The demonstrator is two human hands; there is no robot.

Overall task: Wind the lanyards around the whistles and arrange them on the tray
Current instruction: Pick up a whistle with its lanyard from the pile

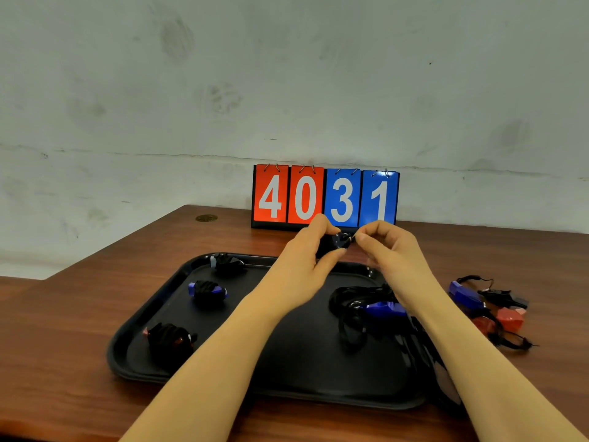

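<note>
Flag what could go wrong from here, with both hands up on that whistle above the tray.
1. The left hand and right hand pinch the held whistle in mid-air; a slip could let its black lanyard unwind.
2. The right forearm passes directly above the unwound blue whistle and its loose cord, and could snag it.
3. Setting the held whistle down may nudge the wound whistles on the tray.
</note>
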